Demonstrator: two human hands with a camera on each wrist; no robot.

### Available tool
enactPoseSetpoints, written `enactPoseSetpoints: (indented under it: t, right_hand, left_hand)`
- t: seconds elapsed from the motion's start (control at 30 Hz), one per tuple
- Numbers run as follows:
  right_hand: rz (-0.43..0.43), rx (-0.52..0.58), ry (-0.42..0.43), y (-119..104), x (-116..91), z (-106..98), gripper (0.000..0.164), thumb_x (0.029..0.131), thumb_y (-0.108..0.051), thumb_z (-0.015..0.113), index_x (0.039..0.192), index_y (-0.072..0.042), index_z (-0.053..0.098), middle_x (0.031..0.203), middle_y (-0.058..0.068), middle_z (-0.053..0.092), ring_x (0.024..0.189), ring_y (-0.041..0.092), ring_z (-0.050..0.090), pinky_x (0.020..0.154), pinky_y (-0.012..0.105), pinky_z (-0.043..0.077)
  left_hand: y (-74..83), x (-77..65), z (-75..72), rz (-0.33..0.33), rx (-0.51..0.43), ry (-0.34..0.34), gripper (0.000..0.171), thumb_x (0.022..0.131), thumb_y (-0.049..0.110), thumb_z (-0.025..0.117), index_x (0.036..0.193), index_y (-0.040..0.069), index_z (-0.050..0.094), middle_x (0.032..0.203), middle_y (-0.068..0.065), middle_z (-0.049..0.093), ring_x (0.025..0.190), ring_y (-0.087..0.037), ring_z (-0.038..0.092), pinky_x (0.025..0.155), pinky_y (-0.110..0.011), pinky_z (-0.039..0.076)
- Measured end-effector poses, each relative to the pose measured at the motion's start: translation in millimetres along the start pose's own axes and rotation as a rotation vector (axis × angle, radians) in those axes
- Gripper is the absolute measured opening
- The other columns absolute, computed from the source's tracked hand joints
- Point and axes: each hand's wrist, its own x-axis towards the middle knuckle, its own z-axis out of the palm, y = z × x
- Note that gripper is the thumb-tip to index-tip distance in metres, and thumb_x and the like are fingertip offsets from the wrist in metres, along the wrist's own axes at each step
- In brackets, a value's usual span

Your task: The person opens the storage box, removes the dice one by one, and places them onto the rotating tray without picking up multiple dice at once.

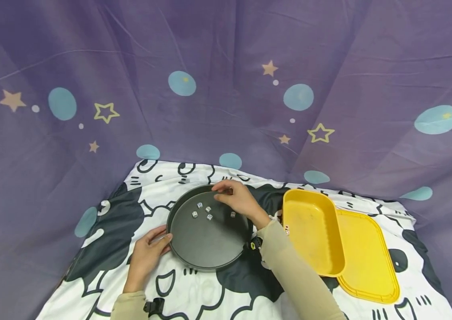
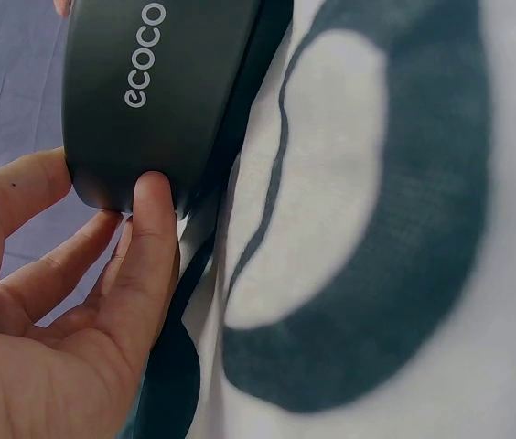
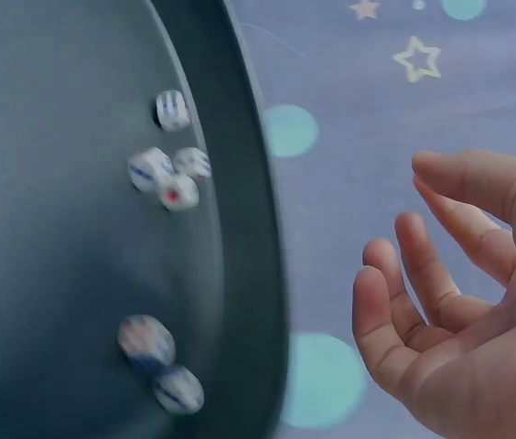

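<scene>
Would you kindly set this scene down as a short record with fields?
surface: cat-print cloth
tray: round, dark, marked "ecoco" on its wall
dice: five in the tray's far half
left hand: fingers touch the tray's near-left wall
right hand: over the tray's far rim, fingers loosely curled, holding nothing
box: yellow, right of the tray
lid: yellow, partly under the box
</scene>
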Motion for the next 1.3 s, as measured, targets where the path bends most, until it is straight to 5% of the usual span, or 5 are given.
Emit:
enactPoseSetpoints:
  t: [0.23, 0.43, 0.63, 0.9, 1.3]
  right_hand:
    - [-0.014, -0.037, 0.052, -3.8, -28.7, -56.4, 0.018, 0.093, -0.010, 0.073, 0.111, -0.010, 0.074, 0.109, 0.011, 0.069, 0.091, 0.026, 0.063, 0.075, 0.032, 0.055]
    - [0.072, 0.000, 0.102, 11.8, -64.9, -107.0, 0.019, 0.096, -0.013, 0.070, 0.114, -0.008, 0.071, 0.112, 0.014, 0.067, 0.094, 0.035, 0.061, 0.073, 0.032, 0.055]
    - [0.134, -0.050, 0.137, 35.5, -99.4, -141.1, 0.021, 0.096, -0.004, 0.067, 0.116, 0.004, 0.068, 0.114, 0.024, 0.065, 0.096, 0.038, 0.060, 0.077, 0.026, 0.054]
    - [0.215, 0.023, 0.136, 91.5, -123.2, -154.8, 0.024, 0.093, -0.007, 0.072, 0.113, 0.006, 0.068, 0.105, 0.025, 0.067, 0.085, 0.035, 0.064, 0.067, 0.033, 0.059]
    - [0.305, 0.006, -0.172, 116.7, -127.1, -154.0, 0.023, 0.089, 0.006, 0.069, 0.112, 0.008, 0.068, 0.103, 0.024, 0.066, 0.089, 0.025, 0.056, 0.072, 0.022, 0.050]
  left_hand:
    - [4.0, -1.0, 0.4, -0.003, 0.017, -0.005, 0.046, 0.095, 0.010, 0.070, 0.137, -0.003, 0.056, 0.135, -0.023, 0.057, 0.104, -0.017, 0.068, 0.082, -0.026, 0.060]
    - [4.7, -1.6, 0.8, -0.008, 0.023, -0.001, 0.046, 0.095, 0.011, 0.071, 0.137, -0.002, 0.056, 0.136, -0.023, 0.057, 0.099, -0.008, 0.068, 0.082, -0.026, 0.060]
    - [3.4, -2.2, 1.5, -0.014, 0.023, -0.002, 0.046, 0.095, 0.012, 0.071, 0.136, -0.002, 0.057, 0.136, -0.022, 0.057, 0.100, -0.010, 0.068, 0.082, -0.026, 0.060]
    - [2.5, -1.0, 1.0, -0.009, 0.017, -0.001, 0.045, 0.095, 0.009, 0.070, 0.136, -0.003, 0.056, 0.136, -0.024, 0.057, 0.100, -0.011, 0.068, 0.081, -0.026, 0.060]
    - [4.2, -1.6, 1.1, -0.009, 0.024, 0.008, 0.046, 0.095, 0.011, 0.071, 0.137, -0.002, 0.057, 0.136, -0.023, 0.057, 0.099, -0.011, 0.068, 0.081, -0.026, 0.060]
